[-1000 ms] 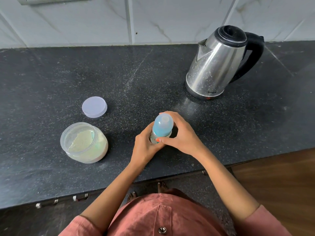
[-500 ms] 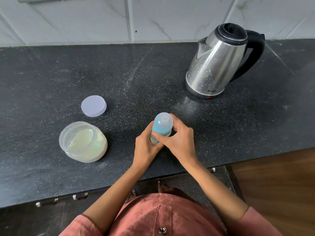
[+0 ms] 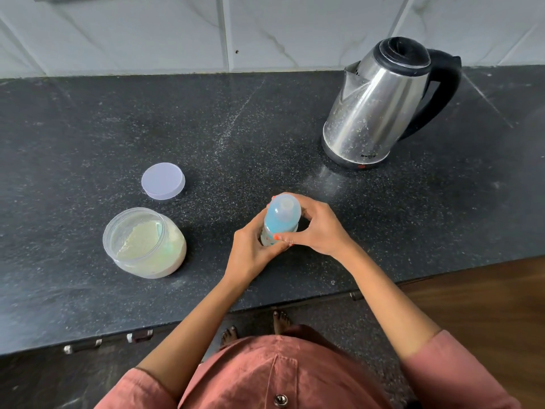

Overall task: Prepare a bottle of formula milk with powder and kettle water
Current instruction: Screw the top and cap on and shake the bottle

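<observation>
My left hand (image 3: pixel 250 252) and right hand (image 3: pixel 317 228) both hold one bottle (image 3: pixel 280 221). I see one kettle (image 3: pixel 380 104), one jar (image 3: pixel 144 243), one lid (image 3: pixel 162 180).

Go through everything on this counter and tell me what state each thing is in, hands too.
Baby bottle: upright, dome cap on, held in both hands.
Powder jar: open, upright, powder inside.
Jar lid: off, lying flat, apart from the jar.
Kettle: upright, lid shut, untouched.
Left hand: grips the bottle's body.
Right hand: grips the bottle's upper part.
</observation>
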`<state>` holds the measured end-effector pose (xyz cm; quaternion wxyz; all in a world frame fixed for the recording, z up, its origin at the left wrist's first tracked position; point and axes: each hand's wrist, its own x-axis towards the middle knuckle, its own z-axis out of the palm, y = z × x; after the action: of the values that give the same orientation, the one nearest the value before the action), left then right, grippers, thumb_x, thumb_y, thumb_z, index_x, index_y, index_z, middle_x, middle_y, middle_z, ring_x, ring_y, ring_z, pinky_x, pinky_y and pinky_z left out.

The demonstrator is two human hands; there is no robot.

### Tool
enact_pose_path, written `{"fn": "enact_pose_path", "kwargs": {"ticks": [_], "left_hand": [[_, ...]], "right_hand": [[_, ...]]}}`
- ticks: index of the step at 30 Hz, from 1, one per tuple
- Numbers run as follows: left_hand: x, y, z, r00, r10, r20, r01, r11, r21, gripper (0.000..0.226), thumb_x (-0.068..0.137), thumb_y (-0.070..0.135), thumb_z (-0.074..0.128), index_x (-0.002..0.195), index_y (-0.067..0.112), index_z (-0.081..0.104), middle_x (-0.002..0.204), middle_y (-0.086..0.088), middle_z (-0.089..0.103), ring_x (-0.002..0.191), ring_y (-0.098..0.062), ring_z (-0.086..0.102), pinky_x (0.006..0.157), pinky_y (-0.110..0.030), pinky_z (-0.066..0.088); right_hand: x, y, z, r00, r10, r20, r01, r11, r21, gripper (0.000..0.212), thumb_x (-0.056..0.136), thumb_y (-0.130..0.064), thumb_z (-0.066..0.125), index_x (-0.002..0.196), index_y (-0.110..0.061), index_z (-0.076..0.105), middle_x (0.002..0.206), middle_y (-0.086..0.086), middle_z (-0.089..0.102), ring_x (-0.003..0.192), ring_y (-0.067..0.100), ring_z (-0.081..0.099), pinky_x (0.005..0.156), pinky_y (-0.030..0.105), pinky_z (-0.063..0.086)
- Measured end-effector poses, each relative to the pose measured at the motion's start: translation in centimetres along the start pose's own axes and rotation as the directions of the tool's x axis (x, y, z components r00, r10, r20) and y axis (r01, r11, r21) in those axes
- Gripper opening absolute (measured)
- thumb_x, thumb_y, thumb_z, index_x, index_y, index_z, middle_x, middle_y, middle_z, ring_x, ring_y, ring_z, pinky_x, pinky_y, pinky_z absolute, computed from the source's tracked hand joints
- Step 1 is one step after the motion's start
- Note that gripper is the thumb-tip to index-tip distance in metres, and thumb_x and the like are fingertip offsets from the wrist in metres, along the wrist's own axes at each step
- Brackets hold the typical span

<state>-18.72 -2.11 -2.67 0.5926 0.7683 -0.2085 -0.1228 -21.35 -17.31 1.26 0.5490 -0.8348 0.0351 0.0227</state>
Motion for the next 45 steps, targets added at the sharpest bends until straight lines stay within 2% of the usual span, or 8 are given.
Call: {"fn": "enact_pose_path", "kwargs": {"ticks": [7, 13, 18, 22, 26, 34, 40, 45], "left_hand": [[-0.7, 0.6, 0.9, 0.994, 0.019, -0.112, -0.020, 1.000, -0.013, 0.049, 0.070, 0.030, 0.074, 0.116, 0.030, 0.055, 0.100, 0.022, 0.064, 0.091, 0.008, 0.059, 0.077, -0.013, 0.045], [-0.8, 0.6, 1.1, 0.992, 0.018, -0.125, -0.021, 0.999, -0.026, 0.047, 0.070, 0.024, 0.072, 0.114, 0.030, 0.055, 0.097, 0.026, 0.064, 0.090, 0.009, 0.059, 0.075, -0.012, 0.045], [-0.6, 0.5, 0.7, 0.998, 0.019, -0.060, -0.017, 0.999, 0.043, 0.058, 0.073, 0.019, 0.073, 0.126, 0.020, 0.050, 0.120, 0.008, 0.060, 0.108, 0.004, 0.053, 0.088, -0.012, 0.041], [-0.7, -0.5, -0.8, 1.000, 0.000, 0.027, -0.008, 0.953, 0.302, 0.088, 0.073, 0.022, 0.076, 0.144, 0.015, 0.024, 0.150, 0.004, 0.025, 0.138, -0.007, 0.017, 0.111, -0.021, 0.017], [-1.0, -1.9, -2.3, 0.998, 0.011, 0.065, -0.042, 0.866, 0.498, 0.092, 0.079, 0.028, 0.071, 0.145, 0.011, 0.010, 0.144, 0.013, 0.002, 0.134, -0.003, -0.005, 0.113, -0.024, -0.001], [-0.2, -3.6, -2.7, 0.999, -0.031, 0.011, 0.012, 0.636, 0.771, 0.078, 0.086, 0.054, 0.026, 0.141, -0.002, 0.026, 0.149, -0.018, 0.026, 0.138, -0.032, 0.022, 0.110, -0.040, 0.005], [1.1, -4.1, -2.4, 0.998, -0.061, -0.021, 0.051, 0.558, 0.829, 0.077, 0.090, 0.056, 0.021, 0.131, -0.006, 0.042, 0.139, -0.023, 0.042, 0.129, -0.037, 0.040, 0.106, -0.052, 0.024], [1.2, -4.3, -2.3, 0.996, -0.081, -0.027, 0.066, 0.527, 0.847, 0.085, 0.091, 0.060, 0.002, 0.136, -0.002, 0.037, 0.144, -0.018, 0.037, 0.132, -0.032, 0.037, 0.108, -0.047, 0.021]], "right_hand": [[-1.1, -0.9, 2.4, 0.956, -0.078, -0.283, 0.046, 0.992, -0.120, 0.064, 0.056, -0.043, 0.073, 0.111, -0.011, 0.061, 0.099, -0.012, 0.063, 0.095, 0.002, 0.060, 0.117, 0.024, 0.003], [-1.9, -1.1, 3.2, 0.949, -0.012, -0.315, 0.017, 1.000, 0.012, 0.059, 0.064, -0.017, 0.080, 0.118, -0.015, 0.055, 0.106, -0.012, 0.058, 0.101, 0.001, 0.053, 0.094, 0.011, 0.039], [-1.9, -0.3, 3.1, 0.971, -0.022, -0.238, 0.033, 0.999, 0.041, 0.069, 0.063, -0.017, 0.080, 0.121, -0.026, 0.043, 0.119, -0.010, 0.051, 0.110, -0.002, 0.046, 0.090, 0.002, 0.034], [-2.2, 0.6, 3.6, 0.964, 0.047, -0.261, -0.031, 0.997, 0.064, 0.070, 0.063, -0.011, 0.081, 0.122, -0.022, 0.045, 0.120, -0.005, 0.052, 0.108, 0.002, 0.049, 0.086, 0.000, 0.034], [-1.8, 1.0, 4.0, 0.960, 0.084, -0.268, -0.075, 0.996, 0.044, 0.063, 0.062, -0.013, 0.082, 0.117, -0.016, 0.051, 0.111, -0.003, 0.059, 0.100, 0.003, 0.055, 0.079, 0.001, 0.040], [-1.4, -0.4, 1.0, 0.902, 0.206, -0.379, -0.096, 0.953, 0.288, 0.036, 0.066, -0.006, 0.078, 0.087, -0.027, 0.059, 0.087, -0.012, 0.065, 0.079, -0.002, 0.062, 0.074, 0.019, 0.051], [-0.9, -1.7, -2.9, 0.835, 0.359, -0.417, 0.082, 0.668, 0.739, 0.025, 0.074, -0.013, 0.065, 0.097, -0.021, 0.058, 0.099, -0.001, 0.064, 0.096, 0.014, 0.062, 0.086, 0.033, 0.053], [-2.7, -1.8, 0.3, 0.941, 0.297, -0.164, -0.191, 0.862, 0.470, 0.025, 0.071, 0.000, 0.070, 0.087, -0.019, 0.064, 0.085, -0.003, 0.069, 0.083, 0.011, 0.065, 0.077, 0.028, 0.054]]}}
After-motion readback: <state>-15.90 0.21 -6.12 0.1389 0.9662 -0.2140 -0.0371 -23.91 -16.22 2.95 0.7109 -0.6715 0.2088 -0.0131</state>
